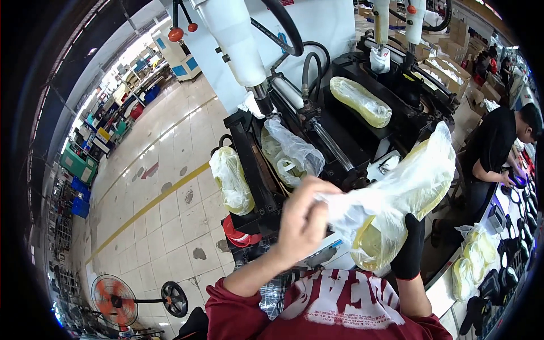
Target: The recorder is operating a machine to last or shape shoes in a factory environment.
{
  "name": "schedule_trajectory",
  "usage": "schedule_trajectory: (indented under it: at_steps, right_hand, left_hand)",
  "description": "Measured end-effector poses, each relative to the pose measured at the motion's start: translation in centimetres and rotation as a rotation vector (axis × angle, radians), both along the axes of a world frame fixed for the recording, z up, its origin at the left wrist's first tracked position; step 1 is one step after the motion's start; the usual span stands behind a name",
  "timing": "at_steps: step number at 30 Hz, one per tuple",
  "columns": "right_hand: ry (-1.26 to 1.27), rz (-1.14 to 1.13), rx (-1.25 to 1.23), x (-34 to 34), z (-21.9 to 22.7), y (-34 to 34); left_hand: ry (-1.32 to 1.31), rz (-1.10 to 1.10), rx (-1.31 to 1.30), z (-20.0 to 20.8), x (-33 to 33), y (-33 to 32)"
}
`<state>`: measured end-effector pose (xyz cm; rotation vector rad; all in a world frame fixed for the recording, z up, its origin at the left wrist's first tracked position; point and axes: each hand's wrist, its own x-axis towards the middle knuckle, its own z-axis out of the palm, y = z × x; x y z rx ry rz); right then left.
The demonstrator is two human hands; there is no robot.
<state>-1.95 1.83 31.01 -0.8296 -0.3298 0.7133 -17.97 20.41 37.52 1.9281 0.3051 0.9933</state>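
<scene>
My bare left hand (303,218) pinches the gathered end of a clear plastic bag (408,181). The bag covers a pale yellow shoe sole (371,243) that my right hand (411,249), in a black glove, grips from beneath. Both hands hold it up in front of a black press machine (351,119). On the machine lie other bagged yellow soles: one on top at the back (361,101), one in the middle (292,153), one hanging on its left side (231,180).
White cylinders (232,39) and black hoses rise above the machine. At the right a person in black (496,147) works at a bench with dark shoe parts and more bagged soles (473,258). An orange floor fan (116,300) stands lower left on tiled floor.
</scene>
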Motion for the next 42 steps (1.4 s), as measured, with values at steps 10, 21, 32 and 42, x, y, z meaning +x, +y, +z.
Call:
schedule_trajectory:
  at_steps: [10, 21, 32, 42]
  right_hand:
    - [0.237, -0.145, 0.083, 3.1, -1.0, -5.8]
    - [-0.090, -0.428, -0.197, 8.1, -2.2, -10.0]
    - [-0.085, -0.303, -0.197, 9.3, -2.1, -8.6]
    - [0.016, -0.288, -0.209, 10.4, -4.2, -10.1]
  left_hand:
    - [1.016, 0.332, 0.400, -9.7, 5.3, 16.6]
    - [1.307, 0.027, 0.596, -3.8, 2.8, 18.3]
    - [1.562, -0.292, 0.313, -10.5, 6.9, 16.2]
    - [1.021, -0.413, -0.257, -6.3, 6.2, 23.4]
